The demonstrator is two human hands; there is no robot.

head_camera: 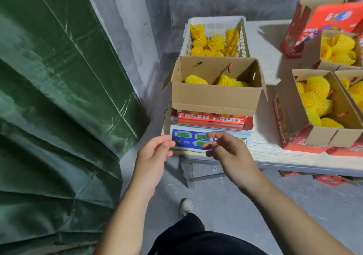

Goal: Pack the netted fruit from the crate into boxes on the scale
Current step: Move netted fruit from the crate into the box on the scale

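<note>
Grey concrete walls and a grey floor (pixel 255 205) surround you, and a green curtain (pixel 59 97) fills the left half of the frame. Your left hand (pixel 153 156) is at the centre, low, with the palm turned inward and the fingers relaxed and a little curved; it holds nothing. Your right hand (pixel 227 150) is just beside it, back side up, fingers loosely spread and empty, in front of the blue panel of the scale (pixel 196 137). Both hands are close to each other but do not touch.

On the scale stands an open cardboard box (pixel 214 97), above the centre of the frame, with a few pieces of netted fruit (pixel 196 79) at its bottom. Behind it, higher in the frame, a white crate (pixel 216 22) holds more fruit in yellow nets. The scale sits on the left end of the desk (pixel 294 156). At the right side of the frame other boxes (pixel 290 121), red and brown, are filled with yellow netted fruit. At the bottom you see one shoe (pixel 186 206) on the floor and dark trousers (pixel 196 239).
</note>
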